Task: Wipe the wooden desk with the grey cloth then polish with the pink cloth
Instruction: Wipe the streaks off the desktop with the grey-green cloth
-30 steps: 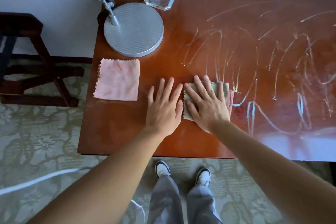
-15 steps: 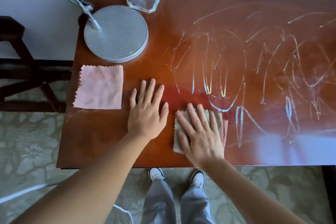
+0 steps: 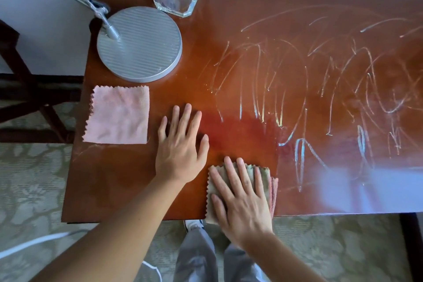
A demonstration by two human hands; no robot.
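Grey cloth (image 3: 240,181) — pressed flat under right hand (image 3: 242,201), straight fingers, at worktop (image 3: 137,178) near edge.
Scribbles (image 3: 320,98) mostly unwiped; pink cloth (image 3: 117,115) untouched — left hand (image 3: 180,144) flat, gripping nothing.

Soft daylight, bright glare patch on desk (image 3: 357,192) at right; wide-angle bend at edges, mostly sharp.

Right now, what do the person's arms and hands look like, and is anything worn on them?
Both forearms are bare as far as the picture shows: no sleeves in view. The left hand and right hand carry no gloves, and I see no rings, watch or bracelets. Nails are short and unpainted. Below the desk edge, grey trousers show.
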